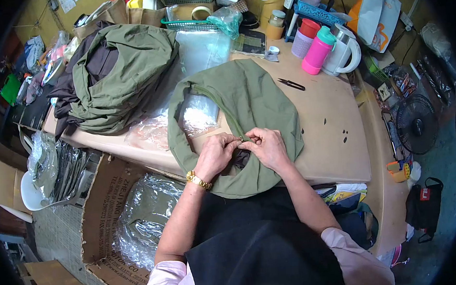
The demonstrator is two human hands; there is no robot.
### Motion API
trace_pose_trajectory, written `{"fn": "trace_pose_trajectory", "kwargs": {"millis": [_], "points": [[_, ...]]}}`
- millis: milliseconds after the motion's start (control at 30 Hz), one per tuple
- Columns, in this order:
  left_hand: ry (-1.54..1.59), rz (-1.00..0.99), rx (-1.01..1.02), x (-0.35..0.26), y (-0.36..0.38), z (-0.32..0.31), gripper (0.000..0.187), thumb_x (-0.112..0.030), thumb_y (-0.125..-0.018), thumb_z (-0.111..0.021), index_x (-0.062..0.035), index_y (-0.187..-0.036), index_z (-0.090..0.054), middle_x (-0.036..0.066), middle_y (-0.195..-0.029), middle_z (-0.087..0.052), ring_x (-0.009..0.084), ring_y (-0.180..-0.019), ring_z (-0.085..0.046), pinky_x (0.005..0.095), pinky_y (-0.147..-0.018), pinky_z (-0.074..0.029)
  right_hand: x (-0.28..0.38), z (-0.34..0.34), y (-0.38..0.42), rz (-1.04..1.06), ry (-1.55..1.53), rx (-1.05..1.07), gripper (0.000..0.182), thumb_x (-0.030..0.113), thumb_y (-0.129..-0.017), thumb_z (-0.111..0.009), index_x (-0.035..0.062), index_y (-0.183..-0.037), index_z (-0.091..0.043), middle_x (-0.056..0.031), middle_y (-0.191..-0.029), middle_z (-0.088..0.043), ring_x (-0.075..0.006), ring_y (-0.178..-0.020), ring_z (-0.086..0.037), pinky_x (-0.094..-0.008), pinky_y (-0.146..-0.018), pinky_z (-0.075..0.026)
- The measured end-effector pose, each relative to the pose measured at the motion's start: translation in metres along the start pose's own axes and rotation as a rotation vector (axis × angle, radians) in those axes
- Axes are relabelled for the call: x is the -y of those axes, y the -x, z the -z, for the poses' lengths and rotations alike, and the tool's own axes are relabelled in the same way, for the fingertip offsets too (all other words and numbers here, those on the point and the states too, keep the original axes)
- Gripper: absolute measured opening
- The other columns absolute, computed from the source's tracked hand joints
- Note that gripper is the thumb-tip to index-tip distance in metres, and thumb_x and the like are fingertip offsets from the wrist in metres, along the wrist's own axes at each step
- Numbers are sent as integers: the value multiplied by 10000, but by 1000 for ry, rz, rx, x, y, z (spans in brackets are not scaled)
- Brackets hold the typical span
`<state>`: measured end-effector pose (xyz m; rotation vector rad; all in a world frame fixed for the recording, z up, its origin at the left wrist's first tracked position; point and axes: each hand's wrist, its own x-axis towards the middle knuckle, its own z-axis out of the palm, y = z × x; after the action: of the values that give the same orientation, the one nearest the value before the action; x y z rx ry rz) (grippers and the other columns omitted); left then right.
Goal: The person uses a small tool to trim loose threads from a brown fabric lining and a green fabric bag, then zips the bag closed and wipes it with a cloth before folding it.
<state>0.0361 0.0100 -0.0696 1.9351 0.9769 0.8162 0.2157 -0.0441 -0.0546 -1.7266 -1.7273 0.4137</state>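
Note:
An olive-green fabric cover (267, 98), round with a wide opening, lies on the table in front of me. A darker green strip, which looks like a zipper (225, 110), runs along the opening's edge down to my fingers. My left hand (218, 154), below a gold watch (198, 180), pinches the edge at the strip's lower end. Close beside it, my right hand (268, 149) pinches the same edge. The fingertips nearly touch, and the small part between them is mostly hidden. Dark lining (241, 160) shows beneath the hands.
More green covers (129, 70) are piled at the back left, beside clear plastic bags (201, 52). Black thread snips (292, 84) lie right of the cover. A pink bottle (317, 52) and a kettle (341, 52) stand behind. A cardboard box (97, 213) with plastic-wrapped goods sits below left.

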Motion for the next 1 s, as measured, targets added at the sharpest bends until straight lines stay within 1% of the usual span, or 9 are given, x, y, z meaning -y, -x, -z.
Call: {"fn": "trace_pose_trajectory", "kwargs": {"millis": [67, 133, 167, 267, 433, 533, 767, 900, 1000], "points": [[-279, -164, -33, -7, 2, 4, 167, -135, -895, -666, 21, -911, -724, 197, -886, -695, 341, -815, -686, 417, -710, -530, -4, -3, -1, 46, 32, -14, 359, 246, -748, -850, -8, -953, -701, -122, -771, -671, -225, -678, -635, -376, -684, -498], [-356, -172, -51, -15, 4, 2, 157, -136, -894, -649, 15, -885, -691, 199, -843, -662, 362, -781, -669, 451, -703, -522, -9, -6, -1, 218, 71, -65, 238, 195, -793, -782, 11, -909, -687, -127, -801, -672, -290, -722, -631, -401, -752, -446], [-430, -180, -71, -18, 5, 0, 152, -138, -893, -631, 8, -859, -657, 201, -801, -629, 383, -747, -651, 485, -697, -514, -6, -6, 0, 215, 69, -65, 238, 195, -793, -782, 11, -909, -687, -127, -801, -672, -290, -722, -631, -401, -752, -446], [-457, -221, -91, -16, 4, -1, 119, -116, -895, -622, -5, -853, -628, 195, -823, -603, 391, -766, -627, 480, -700, -501, -2, -1, -1, 250, 127, -61, 140, 149, -833, -712, 23, -865, -659, -124, -813, -661, -321, -795, -634, -408, -804, -409], [-394, -217, -66, -13, 2, 1, 83, -94, -890, -622, -14, -874, -634, 191, -839, -586, 393, -790, -605, 481, -688, -481, -9, 12, -10, 313, 130, 207, 140, 157, -871, -654, 23, -864, -616, -138, -846, -638, -331, -839, -630, -425, -796, -415], [-421, -213, -86, -11, 2, -3, 80, -92, -893, -609, -15, -876, -620, 192, -832, -583, 394, -787, -606, 482, -686, -477, -9, 3, -12, 309, 291, 185, 135, 153, -876, -636, 27, -881, -589, -139, -872, -634, -337, -848, -630, -440, -791, -413], [-489, -222, -67, -9, 3, 2, 79, -87, -893, -588, -14, -882, -618, 190, -854, -599, 391, -803, -616, 475, -698, -491, 0, -12, -18, 324, 320, 142, 80, 128, -906, -574, 51, -925, -588, -146, -889, -652, -345, -910, -644, -471, -807, -417], [-407, -120, 16, -13, 2, 17, 69, -52, -866, -574, -18, -869, -634, 175, -889, -620, 375, -835, -633, 468, -721, -507, -2, -4, -21, 357, 256, 259, 76, 127, -910, -561, 51, -909, -569, -151, -893, -649, -350, -912, -642, -475, -795, -421], [-463, -228, -41, -9, 5, 9, 76, -67, -875, -587, 3, -862, -614, 191, -855, -608, 391, -794, -621, 479, -687, -493, -5, -12, -24, 352, 274, 259, 77, 125, -908, -550, 49, -898, -557, -158, -882, -646, -367, -895, -640, -483, -778, -426]]}}
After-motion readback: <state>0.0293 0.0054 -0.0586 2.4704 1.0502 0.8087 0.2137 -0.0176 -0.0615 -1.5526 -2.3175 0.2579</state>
